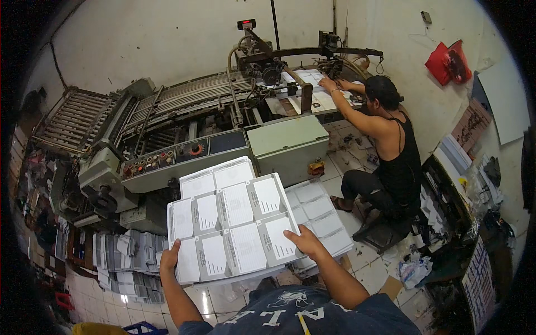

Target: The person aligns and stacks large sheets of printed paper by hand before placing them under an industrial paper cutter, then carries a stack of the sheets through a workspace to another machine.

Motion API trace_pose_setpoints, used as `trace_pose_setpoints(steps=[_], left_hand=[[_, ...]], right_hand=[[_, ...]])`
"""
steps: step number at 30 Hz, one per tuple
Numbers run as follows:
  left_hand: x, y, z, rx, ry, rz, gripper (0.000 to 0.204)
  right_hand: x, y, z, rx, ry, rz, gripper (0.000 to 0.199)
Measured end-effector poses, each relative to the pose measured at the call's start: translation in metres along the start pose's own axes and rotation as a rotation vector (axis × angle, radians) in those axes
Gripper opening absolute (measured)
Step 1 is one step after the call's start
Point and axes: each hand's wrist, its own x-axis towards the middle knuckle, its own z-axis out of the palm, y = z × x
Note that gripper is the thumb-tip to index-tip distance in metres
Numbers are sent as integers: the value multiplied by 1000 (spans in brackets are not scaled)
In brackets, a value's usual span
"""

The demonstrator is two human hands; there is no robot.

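Note:
Between my two hands I hold a stack of large printed sheets (228,237), white with grey panels in a repeating grid. My left hand (170,257) grips its left edge, thumb on top and fingers hidden beneath. At the right edge my right hand (304,241) does the same. Just beyond the held stack, another pile of printed sheets (218,176) shows, partly covered by it. To the right stands a taller pile of similar sheets (321,215) low near the floor.
A long folding machine (190,111) runs along the back wall, with a control panel (170,158) facing me. At its right end a seated co-worker (391,145) handles paper on the feed table. Bundled paper stacks (131,262) stand at lower left. Scraps and a plastic bag (415,269) litter the right floor.

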Motion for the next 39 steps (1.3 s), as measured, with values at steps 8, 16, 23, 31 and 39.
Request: trace_pose_setpoints(steps=[8, 16, 23, 31, 39], left_hand=[[-3, 4, 1, 7, 18, 9, 94], [0, 1, 0, 52, 58, 13, 96], [-15, 18, -1, 16, 36, -34, 96], [-7, 9, 0, -23, 29, -33, 91], [3, -3, -2, -5, 22, -27, 91]], right_hand=[[7, 12, 0, 13, 8, 2, 52], [7, 11, 0, 1, 6, 5, 52], [7, 11, -1, -17, -1, -20, 54], [7, 12, 0, -35, 12, -18, 54], [-2, -4, 2, -29, 1, 8, 57]])
